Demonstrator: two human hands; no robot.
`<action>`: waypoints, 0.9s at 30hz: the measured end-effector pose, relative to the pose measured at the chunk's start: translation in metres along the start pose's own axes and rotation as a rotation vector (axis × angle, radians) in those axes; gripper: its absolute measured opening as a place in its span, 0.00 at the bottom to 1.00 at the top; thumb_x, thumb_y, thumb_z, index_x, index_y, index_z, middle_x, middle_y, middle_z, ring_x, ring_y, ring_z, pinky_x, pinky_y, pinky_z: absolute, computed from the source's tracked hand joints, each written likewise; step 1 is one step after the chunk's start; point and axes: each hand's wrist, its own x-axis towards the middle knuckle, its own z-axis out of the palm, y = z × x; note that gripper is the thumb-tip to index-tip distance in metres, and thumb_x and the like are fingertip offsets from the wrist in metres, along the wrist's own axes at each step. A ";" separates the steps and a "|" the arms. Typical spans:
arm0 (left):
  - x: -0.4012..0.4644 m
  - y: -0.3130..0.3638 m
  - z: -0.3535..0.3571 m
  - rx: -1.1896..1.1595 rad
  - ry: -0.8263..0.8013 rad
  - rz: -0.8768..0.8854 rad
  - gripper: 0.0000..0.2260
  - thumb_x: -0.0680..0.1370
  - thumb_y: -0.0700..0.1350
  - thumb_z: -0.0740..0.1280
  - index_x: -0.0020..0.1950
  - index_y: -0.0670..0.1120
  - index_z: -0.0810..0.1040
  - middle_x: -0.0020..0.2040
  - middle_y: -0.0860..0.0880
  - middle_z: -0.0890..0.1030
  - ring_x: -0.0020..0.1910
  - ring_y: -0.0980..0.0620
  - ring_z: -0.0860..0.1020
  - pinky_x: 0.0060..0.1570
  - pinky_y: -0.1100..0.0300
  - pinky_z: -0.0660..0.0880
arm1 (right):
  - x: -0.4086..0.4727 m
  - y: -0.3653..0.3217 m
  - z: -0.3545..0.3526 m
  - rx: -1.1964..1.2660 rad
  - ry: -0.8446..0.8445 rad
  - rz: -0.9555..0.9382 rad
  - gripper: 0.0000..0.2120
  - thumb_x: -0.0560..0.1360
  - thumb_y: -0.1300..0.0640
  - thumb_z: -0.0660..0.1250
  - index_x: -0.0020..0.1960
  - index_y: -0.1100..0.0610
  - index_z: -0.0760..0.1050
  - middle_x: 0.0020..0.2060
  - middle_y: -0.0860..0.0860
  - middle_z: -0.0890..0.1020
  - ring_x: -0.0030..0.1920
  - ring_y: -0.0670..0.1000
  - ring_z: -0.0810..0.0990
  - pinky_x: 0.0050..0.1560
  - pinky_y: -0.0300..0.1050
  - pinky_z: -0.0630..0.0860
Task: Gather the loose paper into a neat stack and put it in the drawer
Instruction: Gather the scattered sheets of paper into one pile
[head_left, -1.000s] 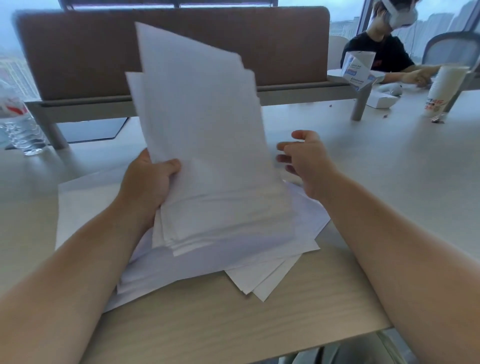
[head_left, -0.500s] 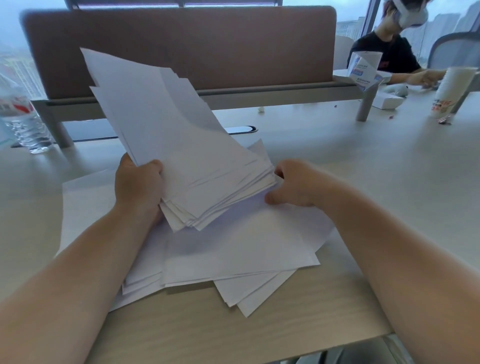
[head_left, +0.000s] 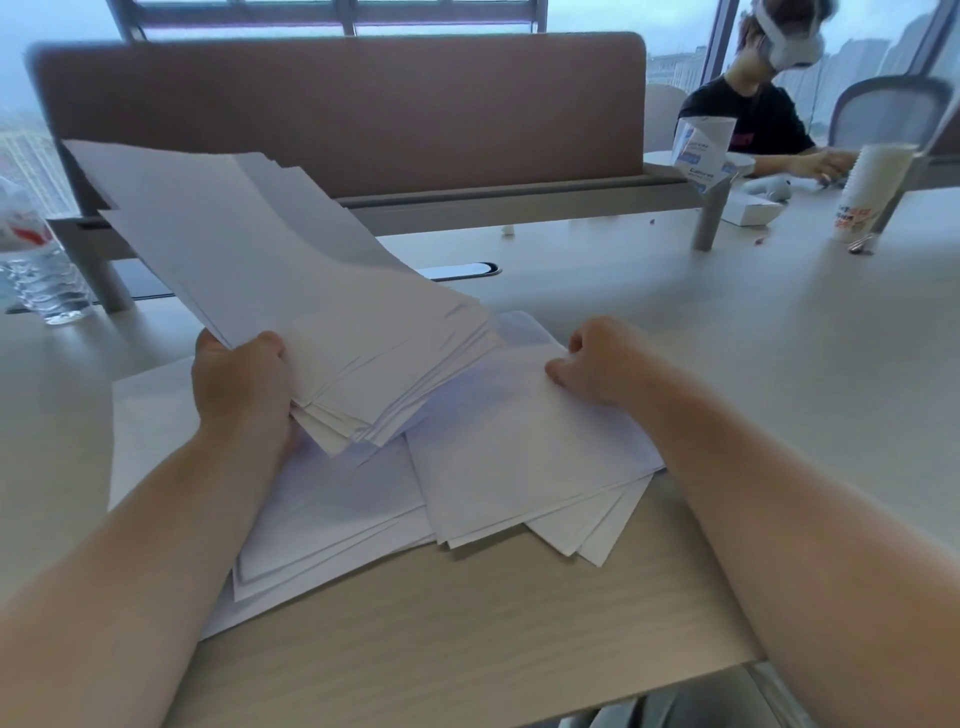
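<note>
Loose paper (head_left: 519, 452) is being gathered: bundle (head_left: 311, 291) clamped in left hand (head_left: 241, 387), right hand (head_left: 592, 364) fingers pinched on a table sheet, to be lifted next.

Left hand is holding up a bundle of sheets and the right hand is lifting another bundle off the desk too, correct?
Not quite. The left hand does hold a bundle up, but the head view shows the right hand down on the loose sheets, which lie flat on the desk, not lifted.

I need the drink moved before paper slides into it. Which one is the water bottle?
Follow the brown divider panel to its left end. The water bottle stands there at the desk's far left edge: clear, ribbed plastic with a red label, unlike the white paper cups far right.
</note>
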 end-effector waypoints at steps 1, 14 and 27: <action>0.000 0.000 0.000 0.004 -0.011 0.002 0.17 0.76 0.39 0.65 0.65 0.48 0.76 0.56 0.51 0.81 0.53 0.47 0.79 0.49 0.63 0.72 | -0.002 -0.002 -0.001 -0.004 -0.048 0.009 0.20 0.72 0.40 0.72 0.52 0.56 0.79 0.50 0.54 0.83 0.49 0.58 0.80 0.43 0.45 0.72; -0.007 0.003 0.006 -0.016 -0.068 0.002 0.15 0.73 0.43 0.66 0.59 0.52 0.77 0.55 0.50 0.83 0.54 0.44 0.82 0.61 0.47 0.80 | -0.016 -0.019 -0.007 0.044 -0.117 -0.052 0.26 0.73 0.45 0.75 0.66 0.55 0.74 0.61 0.53 0.79 0.59 0.58 0.79 0.57 0.48 0.76; -0.012 0.002 0.007 -0.014 -0.074 0.044 0.17 0.74 0.43 0.66 0.62 0.52 0.79 0.54 0.51 0.83 0.53 0.46 0.82 0.55 0.55 0.79 | -0.017 -0.020 -0.010 -0.026 -0.161 -0.039 0.21 0.74 0.46 0.74 0.60 0.59 0.80 0.55 0.56 0.83 0.49 0.58 0.79 0.47 0.43 0.72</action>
